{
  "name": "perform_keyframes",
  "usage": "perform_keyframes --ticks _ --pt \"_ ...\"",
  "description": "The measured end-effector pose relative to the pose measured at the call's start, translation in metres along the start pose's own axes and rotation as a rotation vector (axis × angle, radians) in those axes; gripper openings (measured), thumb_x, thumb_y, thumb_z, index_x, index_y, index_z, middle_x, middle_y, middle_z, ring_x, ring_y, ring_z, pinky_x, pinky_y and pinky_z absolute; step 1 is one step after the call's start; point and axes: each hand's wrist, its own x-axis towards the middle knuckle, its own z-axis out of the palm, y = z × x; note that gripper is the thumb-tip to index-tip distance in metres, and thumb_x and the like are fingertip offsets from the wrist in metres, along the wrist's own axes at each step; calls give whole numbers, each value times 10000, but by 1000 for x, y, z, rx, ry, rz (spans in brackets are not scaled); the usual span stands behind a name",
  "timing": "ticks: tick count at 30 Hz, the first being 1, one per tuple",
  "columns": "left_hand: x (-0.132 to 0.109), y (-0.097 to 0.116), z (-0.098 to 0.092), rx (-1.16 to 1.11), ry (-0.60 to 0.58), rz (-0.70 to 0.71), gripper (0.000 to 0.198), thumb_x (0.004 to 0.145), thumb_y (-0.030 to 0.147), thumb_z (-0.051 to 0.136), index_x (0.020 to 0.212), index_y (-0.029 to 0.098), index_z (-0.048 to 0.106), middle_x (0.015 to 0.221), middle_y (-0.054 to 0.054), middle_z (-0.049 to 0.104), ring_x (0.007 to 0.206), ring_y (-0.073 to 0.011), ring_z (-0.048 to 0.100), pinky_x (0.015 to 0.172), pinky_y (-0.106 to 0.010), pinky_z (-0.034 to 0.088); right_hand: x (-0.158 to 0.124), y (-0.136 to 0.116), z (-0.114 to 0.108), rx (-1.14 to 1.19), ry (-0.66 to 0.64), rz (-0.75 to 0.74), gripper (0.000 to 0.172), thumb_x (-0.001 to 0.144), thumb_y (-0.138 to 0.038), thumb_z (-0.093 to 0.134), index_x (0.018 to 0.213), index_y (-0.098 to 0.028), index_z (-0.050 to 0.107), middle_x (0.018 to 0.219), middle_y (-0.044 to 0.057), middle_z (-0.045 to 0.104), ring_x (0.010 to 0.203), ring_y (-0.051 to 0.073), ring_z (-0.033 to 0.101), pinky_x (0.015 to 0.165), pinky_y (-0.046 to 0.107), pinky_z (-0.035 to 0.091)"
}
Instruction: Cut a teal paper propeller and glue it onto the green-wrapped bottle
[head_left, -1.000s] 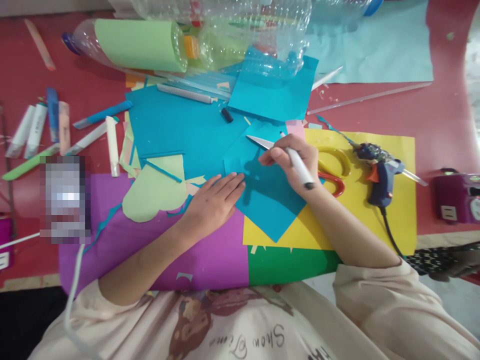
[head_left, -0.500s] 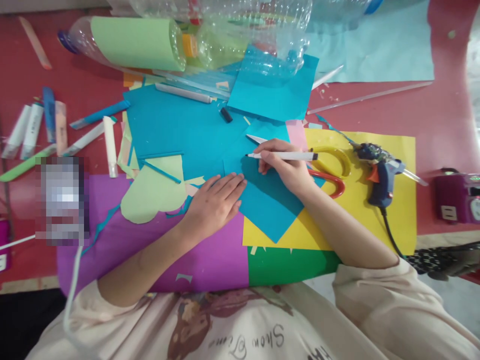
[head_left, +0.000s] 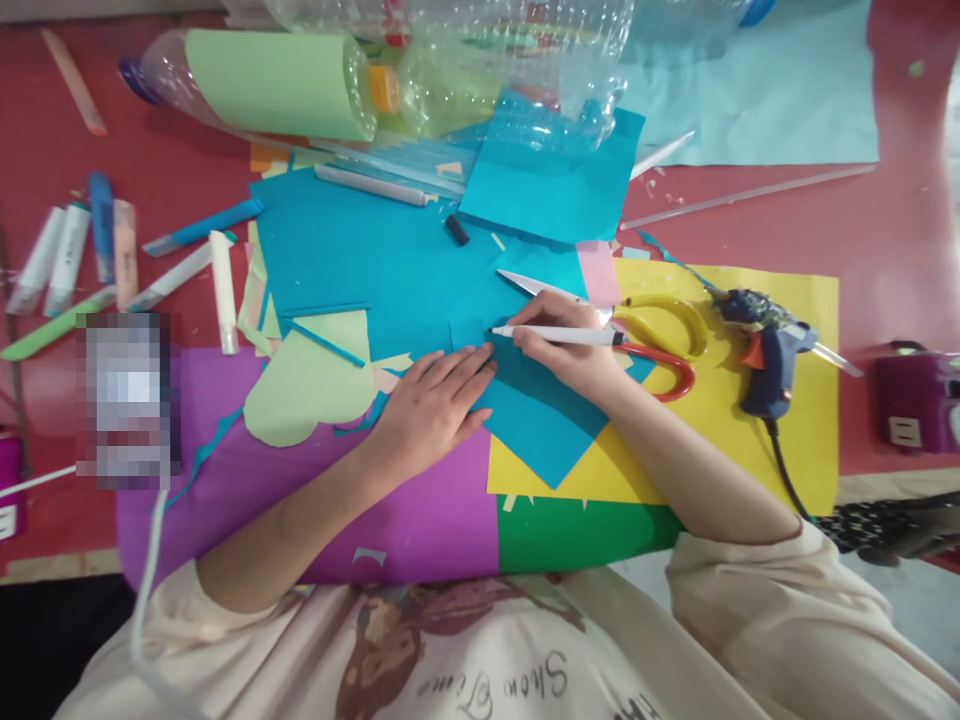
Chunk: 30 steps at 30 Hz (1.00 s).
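My right hand (head_left: 559, 340) is closed around a white marker (head_left: 577, 336), its dark tip at the surface of a blue paper sheet (head_left: 551, 430). My left hand (head_left: 439, 400) lies flat with fingers stretched out, pressing on the blue paper's left side. Just beyond my right hand lie scissors (head_left: 671, 328) with one yellow and one red handle loop, their blades partly hidden by the hand. The black marker cap (head_left: 456, 230) rests on the blue paper farther back. Left of my left hand is a green heart-shaped paper (head_left: 300, 385) with thin blue strips on it.
A glue gun (head_left: 769, 365) lies on yellow paper (head_left: 810, 430) at right. Clear plastic bottles (head_left: 517, 60), one wrapped in green paper (head_left: 277, 85), lie along the back. Several markers (head_left: 67, 260) are at left, near a blurred-out device (head_left: 127, 400) with a cable. Purple paper (head_left: 420, 520) lies in front.
My right hand has moved slightly toward me with the marker, whose tip is lower and a little further left on the blue paper. My left hand stays nearly in place.
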Motion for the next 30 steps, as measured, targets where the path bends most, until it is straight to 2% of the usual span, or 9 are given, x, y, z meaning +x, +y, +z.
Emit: perform_keyframes --ticks 13,18,25,30 --pt "-1 -1 2 0 19 5 419 1007 318 395 1325 99 557 1387 -150 593 1268 -266 567 1031 -420 444 0 3 1 -100 -39 -52 122 815 -288 586 761 -188 630 659 12 652 551 122 537 520 256 416" --pt "-1 -1 1 33 26 6 421 1012 324 375 1318 110 568 1378 -137 604 1249 -258 580 1026 -415 451 1 2 2 -80 -22 -76 137 805 -286 579 738 -181 637 648 17 656 541 127 528 505 260 401" --pt "-1 0 1 30 6 6 438 1017 323 352 1344 108 549 1393 -146 589 1264 -258 568 1031 -415 448 1 1 -1 -42 11 -33 104 809 -272 586 772 -187 631 661 1 626 561 118 528 532 262 416" --pt "0 -1 1 22 7 0 430 1014 322 364 1328 110 565 1387 -143 595 1263 -259 569 1029 -416 451 -1 3 0 -53 -13 -82 101 809 -258 588 764 -183 640 647 9 645 539 111 527 510 252 406"
